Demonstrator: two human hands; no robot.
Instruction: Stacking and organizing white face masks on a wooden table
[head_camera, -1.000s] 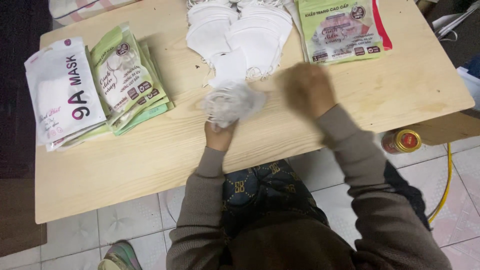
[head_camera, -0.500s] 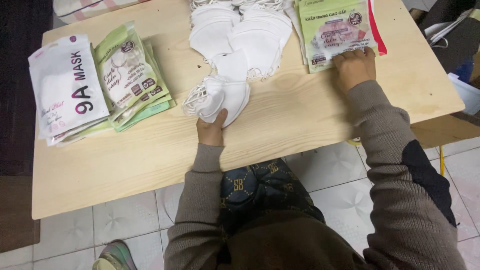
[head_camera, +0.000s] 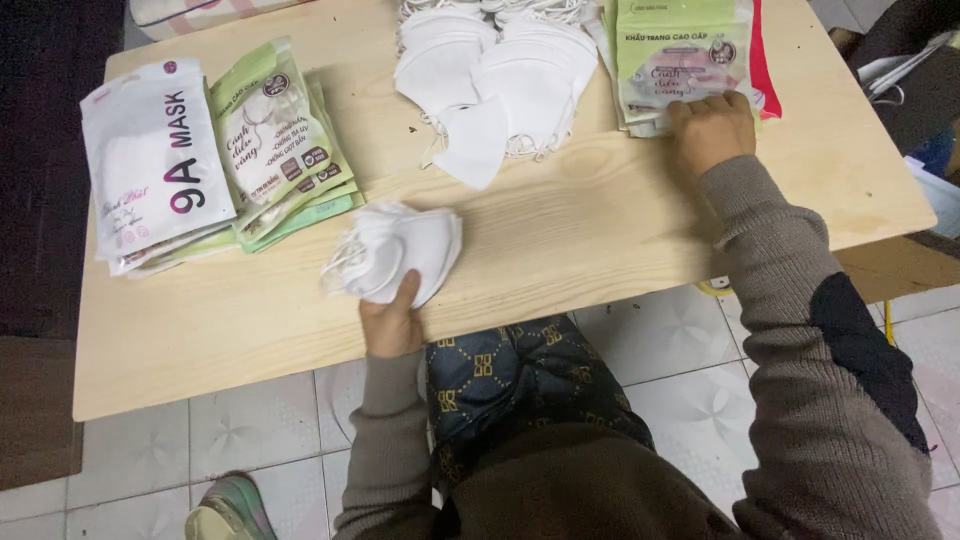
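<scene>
My left hand (head_camera: 392, 322) grips a small stack of folded white face masks (head_camera: 395, 250) at the near edge of the light wooden table (head_camera: 560, 240). My right hand (head_camera: 712, 130) reaches to the far right and pinches the lower edge of a green and pink mask pouch (head_camera: 685, 55), the top one of a pile. A heap of loose white masks (head_camera: 495, 75) lies between the two hands at the back of the table.
At the left lie a white mask pouch (head_camera: 150, 160) and a fanned pile of green pouches (head_camera: 285, 140). Grey floor tiles (head_camera: 260, 430) show below the table, with my patterned trousers (head_camera: 515, 375). Dark clutter sits at the right edge.
My right hand moved from beside the held masks out to the pouch pile at the right. My left hand shifted the mask stack slightly leftward.
</scene>
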